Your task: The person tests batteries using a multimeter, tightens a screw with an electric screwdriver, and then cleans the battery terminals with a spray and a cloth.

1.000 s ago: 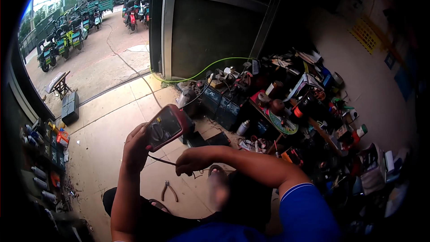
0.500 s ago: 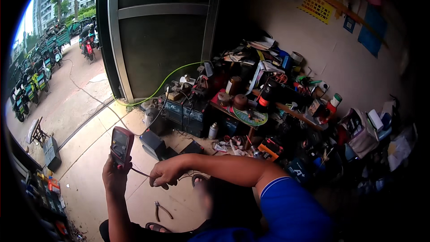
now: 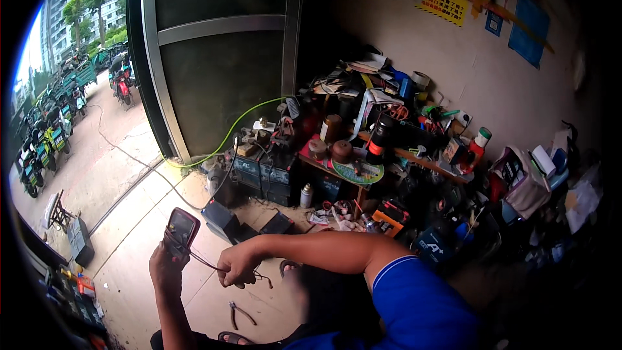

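My left hand (image 3: 166, 266) is wrapped round the lower part of a red-edged handheld multimeter (image 3: 182, 227), tilted, its face turned partly toward me. Thin dark test leads (image 3: 206, 262) run from it to my right hand (image 3: 238, 263), whose curled fingers grip them. One lead end pokes out past that hand's right side. Which probes the fingers cover is hidden. Below the right hand, a pair of pliers (image 3: 241, 315) with brown handles lies splayed on the tiled floor, touched by neither hand.
Dark batteries (image 3: 223, 221) stand on the floor ahead, beside a spray can (image 3: 306, 196). A low cluttered table (image 3: 353, 170) holds jars and a bottle. Piled goods line the wall at right. A cable (image 3: 162, 178) crosses the doorway. My sandalled foot (image 3: 234, 338) is near the pliers.
The multimeter has lowered slightly and tilted, with the leads now across its lower face. A lead end has come out beside my right hand. The whole view has shifted a little.
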Demonstrator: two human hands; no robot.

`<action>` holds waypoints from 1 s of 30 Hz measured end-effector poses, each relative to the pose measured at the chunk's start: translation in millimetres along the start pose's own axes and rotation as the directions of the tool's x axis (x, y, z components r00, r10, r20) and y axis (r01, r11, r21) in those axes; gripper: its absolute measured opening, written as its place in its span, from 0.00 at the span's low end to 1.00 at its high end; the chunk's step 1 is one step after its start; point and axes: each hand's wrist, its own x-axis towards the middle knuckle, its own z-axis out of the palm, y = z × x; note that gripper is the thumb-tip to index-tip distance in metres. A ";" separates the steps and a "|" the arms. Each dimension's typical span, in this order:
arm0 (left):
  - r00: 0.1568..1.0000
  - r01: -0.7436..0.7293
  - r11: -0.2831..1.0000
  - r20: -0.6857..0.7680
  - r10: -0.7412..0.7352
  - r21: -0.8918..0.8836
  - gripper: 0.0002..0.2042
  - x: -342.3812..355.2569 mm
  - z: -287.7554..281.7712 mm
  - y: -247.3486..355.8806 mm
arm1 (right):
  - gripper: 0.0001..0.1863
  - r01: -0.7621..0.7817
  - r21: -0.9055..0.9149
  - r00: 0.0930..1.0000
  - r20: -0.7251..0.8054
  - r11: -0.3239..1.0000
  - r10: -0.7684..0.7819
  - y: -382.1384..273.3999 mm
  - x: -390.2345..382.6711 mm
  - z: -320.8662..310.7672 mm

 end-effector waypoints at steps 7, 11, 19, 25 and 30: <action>0.877 0.110 0.841 0.348 -0.333 0.529 0.20 -39.6 16.7 41.0 | 0.11 -0.079 -0.360 0.884 -0.457 0.930 -0.102 49.0 10.6 -68.2; 0.988 -0.157 0.190 0.151 0.046 0.969 0.14 -28.8 25.0 -2.5 | 0.11 0.009 -0.460 0.860 -0.449 0.888 -0.241 27.2 -11.3 -55.2; 0.997 -0.036 0.993 -0.070 0.028 -0.112 0.19 3.8 9.6 -18.5 | 0.11 0.119 -0.021 0.964 -0.236 0.993 -0.121 8.7 17.3 -26.4; 0.955 0.133 0.975 0.287 -0.078 -0.180 0.20 -25.8 13.6 20.6 | 0.10 0.126 -0.259 0.960 -0.211 0.958 -0.183 23.1 10.9 -38.0; 0.803 0.242 0.833 0.379 -0.460 0.498 0.16 -40.7 22.8 39.8 | 0.13 0.008 -0.622 0.806 -0.459 0.783 -0.373 21.0 -9.2 -63.2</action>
